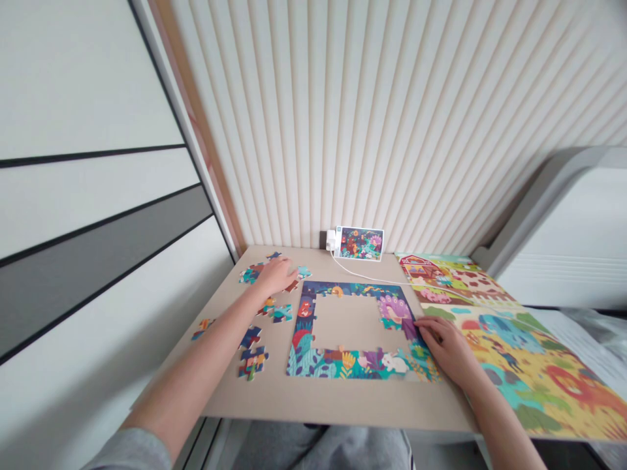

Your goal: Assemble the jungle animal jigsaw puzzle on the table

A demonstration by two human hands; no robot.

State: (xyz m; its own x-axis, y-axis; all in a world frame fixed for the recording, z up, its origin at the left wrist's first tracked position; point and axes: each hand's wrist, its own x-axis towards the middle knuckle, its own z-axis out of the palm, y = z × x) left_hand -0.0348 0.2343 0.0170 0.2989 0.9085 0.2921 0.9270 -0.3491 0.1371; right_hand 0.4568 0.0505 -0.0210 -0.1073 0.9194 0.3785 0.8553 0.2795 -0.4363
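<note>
On the beige table (274,398) lies a jigsaw frame (318,369), its border joined all round and its middle bare apart from a purple section at the right. My left hand (275,274) reaches over loose puzzle pieces (253,361) at the table's back left; its fingertips are over the pieces and what they hold, if anything, is hidden. More pieces lie beneath and beside my left forearm. My right hand (443,343) rests at the right edge of the jigsaw frame, fingers bent, fingertips touching near the border, with no piece visible in them.
A picture card (362,243) leans on the ribbed wall beside a white charger (331,240). Its white cable (362,275) runs right, over a farm puzzle (455,277). An animal puzzle (533,372) lies at the right. A white cabinet stands at the left.
</note>
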